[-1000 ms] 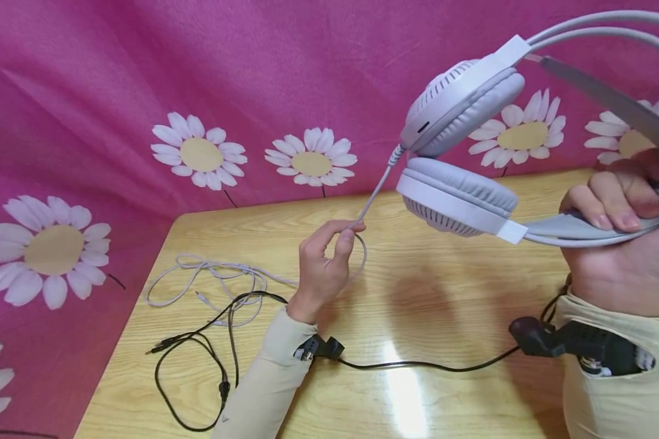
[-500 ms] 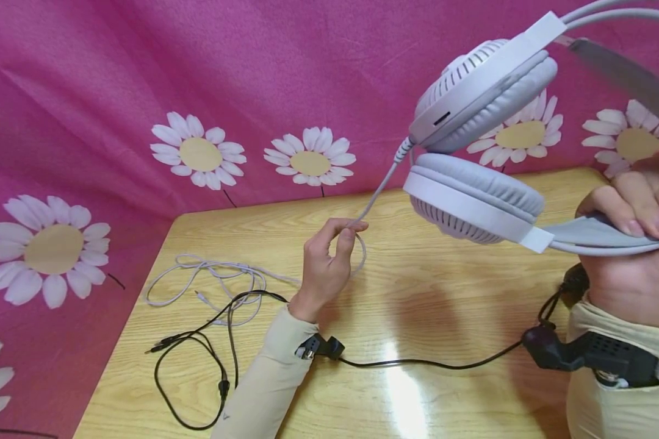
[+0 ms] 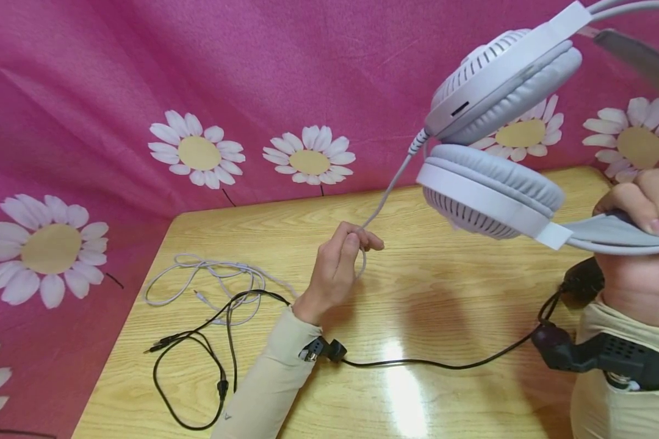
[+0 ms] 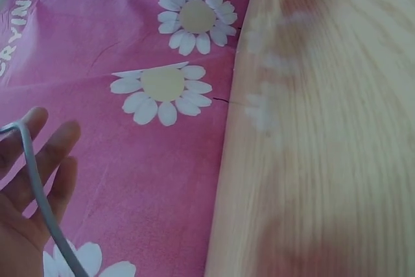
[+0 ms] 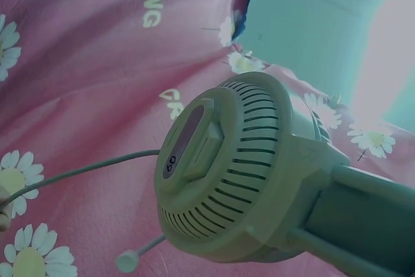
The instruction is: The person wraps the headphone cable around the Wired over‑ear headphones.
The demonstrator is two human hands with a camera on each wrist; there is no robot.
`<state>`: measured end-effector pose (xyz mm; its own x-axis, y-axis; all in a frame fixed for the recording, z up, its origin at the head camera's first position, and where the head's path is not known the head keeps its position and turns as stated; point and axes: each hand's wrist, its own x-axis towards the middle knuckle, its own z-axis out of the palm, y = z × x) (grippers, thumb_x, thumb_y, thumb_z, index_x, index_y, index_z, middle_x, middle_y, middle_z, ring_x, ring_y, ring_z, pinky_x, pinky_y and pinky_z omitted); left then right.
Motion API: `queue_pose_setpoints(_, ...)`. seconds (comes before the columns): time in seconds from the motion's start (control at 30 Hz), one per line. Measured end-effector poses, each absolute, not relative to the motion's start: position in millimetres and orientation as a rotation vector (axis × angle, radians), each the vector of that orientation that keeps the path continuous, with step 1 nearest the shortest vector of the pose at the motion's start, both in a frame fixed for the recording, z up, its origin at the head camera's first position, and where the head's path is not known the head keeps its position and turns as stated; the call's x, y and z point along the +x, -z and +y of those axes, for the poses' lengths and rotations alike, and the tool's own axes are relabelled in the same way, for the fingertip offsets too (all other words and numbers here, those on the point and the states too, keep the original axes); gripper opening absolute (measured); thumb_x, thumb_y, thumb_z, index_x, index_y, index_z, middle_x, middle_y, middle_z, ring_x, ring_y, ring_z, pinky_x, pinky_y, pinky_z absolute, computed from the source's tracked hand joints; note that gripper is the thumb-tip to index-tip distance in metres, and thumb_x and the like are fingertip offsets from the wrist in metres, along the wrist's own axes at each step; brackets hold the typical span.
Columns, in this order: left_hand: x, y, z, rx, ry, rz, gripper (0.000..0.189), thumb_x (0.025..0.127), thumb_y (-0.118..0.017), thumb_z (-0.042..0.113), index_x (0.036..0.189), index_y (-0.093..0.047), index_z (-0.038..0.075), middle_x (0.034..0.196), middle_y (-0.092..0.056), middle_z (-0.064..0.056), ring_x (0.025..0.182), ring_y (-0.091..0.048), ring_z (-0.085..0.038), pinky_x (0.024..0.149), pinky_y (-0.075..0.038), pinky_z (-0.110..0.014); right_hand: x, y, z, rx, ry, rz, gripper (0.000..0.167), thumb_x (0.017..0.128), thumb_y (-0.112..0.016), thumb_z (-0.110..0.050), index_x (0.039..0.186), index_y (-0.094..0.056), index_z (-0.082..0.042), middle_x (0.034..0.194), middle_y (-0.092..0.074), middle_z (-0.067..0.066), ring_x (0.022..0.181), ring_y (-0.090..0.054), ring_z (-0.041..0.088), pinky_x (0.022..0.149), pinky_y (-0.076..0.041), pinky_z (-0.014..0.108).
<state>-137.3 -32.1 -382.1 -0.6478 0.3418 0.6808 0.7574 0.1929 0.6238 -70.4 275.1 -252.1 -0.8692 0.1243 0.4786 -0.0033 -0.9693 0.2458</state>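
Observation:
A white over-ear headset [image 3: 489,195] with grey padded ear cups is held up off the table at the right. My right hand [image 3: 645,283] grips its headband, which runs partly out of the head view. From the upper ear cup a grey cable [image 3: 387,194] slants down to my left hand [image 3: 332,268], where thumb and fingers pinch it. Below the fingers the cable makes a small loop. The left wrist view has the cable [image 4: 40,196] lying across the spread fingers. A slotted ear cup [image 5: 227,167] and a small round-tipped rod [image 5: 128,261] appear in the right wrist view.
The rest of the grey cable [image 3: 167,303] lies in loose coils on the wooden table [image 3: 472,402], left of my left hand. A black cable [image 3: 156,375] lies in front of it. Another black cord [image 3: 417,361] runs between the wrist devices. A pink daisy-print cloth [image 3: 285,73] hangs behind.
My right hand and the headset have moved to the right. My left hand has shifted slightly right, still pinching the cable. The cables lying on the left have stayed put.

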Motion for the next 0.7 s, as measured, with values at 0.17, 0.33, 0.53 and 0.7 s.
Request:
queue_pose_setpoints(0.17,-135,383,-29,-1.043,1.417,-2.115,0.035,0.114,-0.025,0.02,0.101,-0.051,0.001,0.098,-0.077,-0.015,0.09,-0.074,-0.023,0.082,-0.054,-0.029,-69,252,277,0.782,-2.964,0.377,0.04,0.088,-0.042,-0.009,0.051,-0.037,0.003,0.043,-0.034,0.016,0.04,-0.022,0.015,0.047,-0.019,0.024)
queue_pose_setpoints(0.33,-134,385,-25,-1.017,1.398,-2.138,0.03,0.114,-0.028,0.02,0.109,-0.051,0.002,0.091,-0.075,-0.011,0.073,-0.06,-0.016,0.067,-0.042,-0.023,-70,253,277,0.752,-2.936,0.395,0.035,0.087,-0.042,-0.01,0.054,-0.036,0.0,0.043,-0.033,0.014,0.039,-0.021,0.015,0.044,-0.018,0.025)
queue_pose_setpoints(0.53,-134,388,-21,-1.018,1.388,-2.137,0.034,0.115,-0.029,0.027,0.116,-0.05,0.0,0.084,-0.071,-0.011,0.075,-0.068,-0.02,0.067,-0.047,-0.024,-70,252,278,0.779,-2.934,0.387,0.031,0.089,-0.041,-0.01,0.059,-0.036,-0.001,0.043,-0.032,0.013,0.037,-0.023,0.017,0.043,-0.019,0.026)
queue_pose_setpoints(0.7,-133,391,-20,-1.004,1.376,-2.12,0.048,0.114,-0.023,0.04,0.119,-0.047,-0.001,0.084,-0.072,-0.012,0.081,-0.07,-0.023,0.074,-0.05,-0.028,-72,257,282,0.902,-2.958,0.447,0.03,0.089,-0.042,-0.004,0.06,-0.037,0.003,0.048,-0.032,0.013,0.045,-0.021,0.012,0.047,-0.018,0.022)
